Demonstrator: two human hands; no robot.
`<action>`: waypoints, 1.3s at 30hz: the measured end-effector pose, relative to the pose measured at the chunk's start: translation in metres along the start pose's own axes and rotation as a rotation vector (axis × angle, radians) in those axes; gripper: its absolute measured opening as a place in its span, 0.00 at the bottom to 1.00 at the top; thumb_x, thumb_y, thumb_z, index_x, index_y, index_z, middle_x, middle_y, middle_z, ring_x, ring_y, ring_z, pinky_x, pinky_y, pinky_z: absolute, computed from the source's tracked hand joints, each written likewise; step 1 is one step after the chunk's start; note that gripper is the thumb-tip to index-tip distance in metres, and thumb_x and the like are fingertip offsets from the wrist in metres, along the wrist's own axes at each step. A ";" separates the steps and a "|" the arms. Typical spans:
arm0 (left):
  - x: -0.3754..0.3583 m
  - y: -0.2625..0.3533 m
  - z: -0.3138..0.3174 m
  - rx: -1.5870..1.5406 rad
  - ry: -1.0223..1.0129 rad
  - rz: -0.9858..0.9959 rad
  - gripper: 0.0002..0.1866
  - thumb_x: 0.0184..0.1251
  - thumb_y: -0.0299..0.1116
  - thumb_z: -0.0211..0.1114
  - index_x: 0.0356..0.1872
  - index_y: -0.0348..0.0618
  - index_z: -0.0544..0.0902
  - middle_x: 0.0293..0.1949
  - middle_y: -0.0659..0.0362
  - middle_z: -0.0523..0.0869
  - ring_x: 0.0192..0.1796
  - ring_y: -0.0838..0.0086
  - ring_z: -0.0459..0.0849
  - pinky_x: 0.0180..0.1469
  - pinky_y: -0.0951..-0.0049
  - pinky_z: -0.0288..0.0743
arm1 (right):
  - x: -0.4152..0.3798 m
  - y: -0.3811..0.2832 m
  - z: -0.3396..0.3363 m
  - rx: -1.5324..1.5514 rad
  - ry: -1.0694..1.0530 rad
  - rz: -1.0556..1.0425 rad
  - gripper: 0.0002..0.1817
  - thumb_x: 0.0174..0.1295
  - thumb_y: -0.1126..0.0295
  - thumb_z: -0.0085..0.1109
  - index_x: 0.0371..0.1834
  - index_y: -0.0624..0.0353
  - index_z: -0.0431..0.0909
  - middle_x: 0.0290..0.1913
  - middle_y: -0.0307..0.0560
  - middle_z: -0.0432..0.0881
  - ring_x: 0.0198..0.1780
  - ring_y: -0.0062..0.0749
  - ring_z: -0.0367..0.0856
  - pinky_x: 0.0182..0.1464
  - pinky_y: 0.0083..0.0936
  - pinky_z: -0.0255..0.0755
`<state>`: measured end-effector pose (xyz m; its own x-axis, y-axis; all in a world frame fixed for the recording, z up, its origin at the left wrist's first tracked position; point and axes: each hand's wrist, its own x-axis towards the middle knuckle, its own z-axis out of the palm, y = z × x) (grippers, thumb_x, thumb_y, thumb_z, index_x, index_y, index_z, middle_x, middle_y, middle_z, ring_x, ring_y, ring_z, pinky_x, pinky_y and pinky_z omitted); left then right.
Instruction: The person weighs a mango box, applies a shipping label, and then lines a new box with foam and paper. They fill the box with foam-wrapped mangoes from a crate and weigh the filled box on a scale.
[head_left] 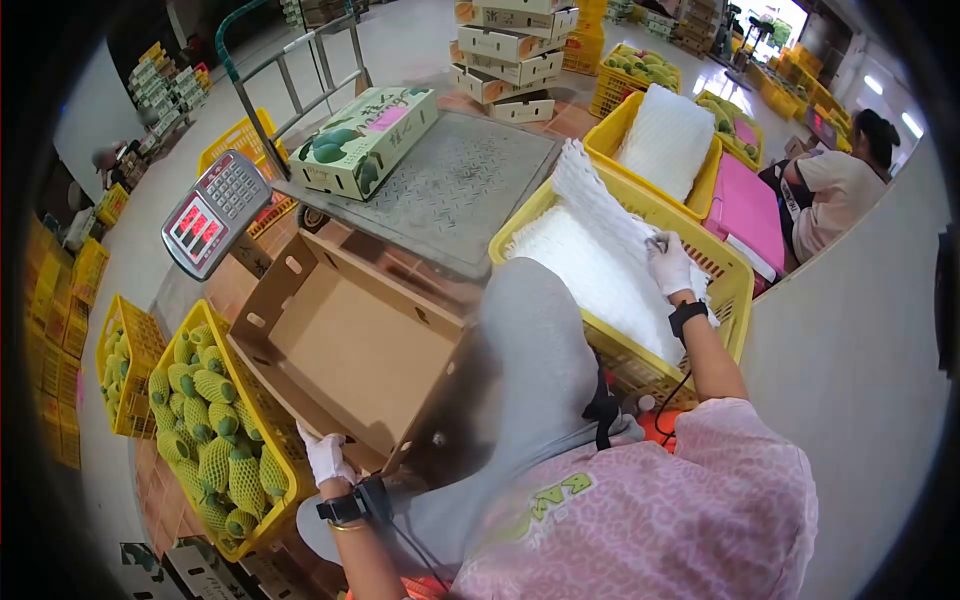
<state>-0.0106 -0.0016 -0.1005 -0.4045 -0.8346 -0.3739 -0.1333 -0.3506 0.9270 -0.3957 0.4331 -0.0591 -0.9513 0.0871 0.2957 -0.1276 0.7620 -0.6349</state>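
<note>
A brown cardboard box (350, 345), open at the top with nothing inside, tilts beside my left knee. My left hand (328, 458), in a white glove, is closed on its near edge. To the right, a yellow crate (740, 300) holds a stack of white foam sheets (600, 270). My gloved right hand (670, 266) pinches the edge of the top foam sheet (605, 195), which is partly lifted and curled at its far end. Green fruit in yellow foam nets (215, 400) fills another yellow crate (285, 440) next to my left hand.
A platform scale (470, 180) carries a closed printed carton (365, 140); its display (215, 212) glows red. More cartons (510, 50) are stacked behind. A pink container (745, 215) stands near a seated person (835, 190) at right. A smaller fruit crate (130, 365) sits far left.
</note>
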 end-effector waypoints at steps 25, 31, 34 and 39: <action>-0.012 0.016 0.005 0.100 0.003 0.014 0.45 0.44 0.15 0.52 0.69 0.49 0.49 0.49 0.51 0.71 0.44 0.65 0.73 0.47 0.68 0.71 | 0.030 0.022 0.004 -0.020 0.333 0.000 0.12 0.61 0.64 0.52 0.39 0.61 0.75 0.35 0.53 0.80 0.39 0.44 0.78 0.44 0.31 0.70; -0.033 0.081 0.035 0.680 0.044 0.750 0.37 0.54 0.25 0.62 0.65 0.34 0.55 0.63 0.43 0.61 0.65 0.58 0.61 0.67 0.64 0.53 | -0.015 -0.136 -0.027 0.175 0.061 -0.451 0.08 0.59 0.71 0.52 0.41 0.59 0.74 0.35 0.53 0.79 0.39 0.47 0.77 0.43 0.36 0.70; -0.067 0.120 0.090 0.342 -0.385 0.496 0.37 0.63 0.36 0.60 0.68 0.40 0.50 0.62 0.44 0.64 0.60 0.61 0.69 0.59 0.64 0.66 | -0.072 -0.215 0.001 0.312 -0.237 -0.714 0.08 0.58 0.71 0.55 0.39 0.59 0.73 0.34 0.54 0.76 0.37 0.44 0.77 0.41 0.32 0.71; -0.012 0.096 0.130 0.220 -0.331 0.561 0.47 0.58 0.21 0.57 0.69 0.47 0.31 0.63 0.50 0.62 0.54 0.68 0.73 0.53 0.66 0.70 | -0.165 -0.276 0.075 0.373 -0.707 -1.008 0.08 0.56 0.72 0.53 0.38 0.60 0.73 0.36 0.56 0.75 0.39 0.52 0.74 0.42 0.38 0.69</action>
<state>-0.1359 0.0296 -0.0030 -0.7167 -0.6785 0.1608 0.0106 0.2200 0.9754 -0.2249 0.1604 0.0138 -0.3163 -0.8640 0.3917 -0.8348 0.0574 -0.5475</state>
